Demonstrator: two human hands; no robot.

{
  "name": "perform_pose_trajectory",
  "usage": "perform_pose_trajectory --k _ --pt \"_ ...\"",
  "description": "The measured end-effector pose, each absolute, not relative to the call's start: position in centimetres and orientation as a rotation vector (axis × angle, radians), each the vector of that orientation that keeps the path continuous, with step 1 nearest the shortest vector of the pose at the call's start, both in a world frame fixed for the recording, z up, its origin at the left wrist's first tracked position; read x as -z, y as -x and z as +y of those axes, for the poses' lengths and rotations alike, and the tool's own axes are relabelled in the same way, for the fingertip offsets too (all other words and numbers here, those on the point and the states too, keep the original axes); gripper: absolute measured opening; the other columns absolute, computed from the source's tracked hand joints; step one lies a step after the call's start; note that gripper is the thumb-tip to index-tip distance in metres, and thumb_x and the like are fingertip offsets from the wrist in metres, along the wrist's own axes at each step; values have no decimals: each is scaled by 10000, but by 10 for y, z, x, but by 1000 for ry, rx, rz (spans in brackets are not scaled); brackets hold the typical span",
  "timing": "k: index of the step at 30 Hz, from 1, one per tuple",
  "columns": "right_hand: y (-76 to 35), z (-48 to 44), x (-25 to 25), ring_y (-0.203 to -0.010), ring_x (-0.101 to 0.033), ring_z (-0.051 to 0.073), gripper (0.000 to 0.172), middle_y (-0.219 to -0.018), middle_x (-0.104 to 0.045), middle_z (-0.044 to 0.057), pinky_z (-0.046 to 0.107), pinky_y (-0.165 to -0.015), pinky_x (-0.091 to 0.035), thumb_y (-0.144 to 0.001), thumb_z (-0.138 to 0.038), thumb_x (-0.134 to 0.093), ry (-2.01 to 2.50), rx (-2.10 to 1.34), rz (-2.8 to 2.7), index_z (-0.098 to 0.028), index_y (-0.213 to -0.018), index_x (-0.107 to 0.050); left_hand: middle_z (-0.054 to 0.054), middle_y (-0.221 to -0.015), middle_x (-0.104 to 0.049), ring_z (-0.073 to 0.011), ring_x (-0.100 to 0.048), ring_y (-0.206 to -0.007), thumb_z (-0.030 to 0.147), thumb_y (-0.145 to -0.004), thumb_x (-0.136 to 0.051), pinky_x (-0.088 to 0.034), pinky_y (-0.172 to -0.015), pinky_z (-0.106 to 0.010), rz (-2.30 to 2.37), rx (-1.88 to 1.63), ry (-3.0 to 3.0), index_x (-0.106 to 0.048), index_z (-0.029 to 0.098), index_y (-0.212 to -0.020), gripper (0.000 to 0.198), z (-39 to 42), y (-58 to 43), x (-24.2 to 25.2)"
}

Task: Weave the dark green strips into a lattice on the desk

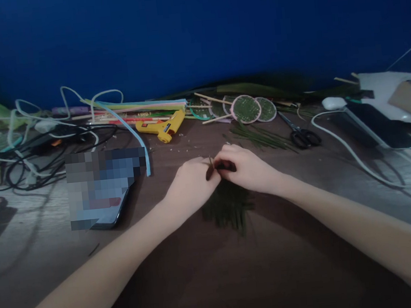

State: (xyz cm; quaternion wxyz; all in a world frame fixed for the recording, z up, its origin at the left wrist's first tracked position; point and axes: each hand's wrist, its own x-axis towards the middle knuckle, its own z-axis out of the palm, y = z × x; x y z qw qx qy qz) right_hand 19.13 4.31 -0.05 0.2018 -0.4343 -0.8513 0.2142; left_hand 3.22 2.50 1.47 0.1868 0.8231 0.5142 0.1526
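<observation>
While the left hand [193, 179] and right hand [248, 167] meet at the frame's centre, both apparently pinching the thin green leaf strips [228, 207] that fan out just below, a firm, even grip should prevent slipping; black scissors [303, 136] lie right of centre.

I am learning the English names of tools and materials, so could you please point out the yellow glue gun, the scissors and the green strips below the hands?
Yellow glue gun [169, 127]: head view, on its body.
Scissors [300, 133]: head view, on the black handles.
Green strips [228, 207]: head view, mid-bundle.
</observation>
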Motion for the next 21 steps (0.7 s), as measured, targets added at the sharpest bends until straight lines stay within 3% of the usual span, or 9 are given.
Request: perform_pose_trajectory --k 8,14,21 --pt "-192 42 7 -756 -430 162 120 -760 -476 17 278 -687 -338 -714 -132 -547 1213 -561 -2350 -174 -826 -539 5 -593 -523 -128 -490 -586 189 -776 -370 -364 -615 -265 1498 -382 -2248 -497 173 -589 227 28 -30 -20" --pt "-191 42 8 -766 -435 165 148 -759 -491 14 276 -686 -335 -670 -103 -524 1209 -610 -2301 -186 -792 -534 -5 -647 -527 -142 -490 -620 223 -703 -471 -357 -594 -264 1497 -334 -2289 -461 182 -623 91 25 -32 -22" --pt "-187 39 5 -735 -426 171 201 -747 -502 25 290 -665 -328 -596 -68 -462 1202 -512 -2311 -181 -761 -485 -26 -715 -527 -170 -516 -678 423 -811 -431 -396 -658 -307 1433 -283 -2288 -503 176 -662 297 24 -34 -23"
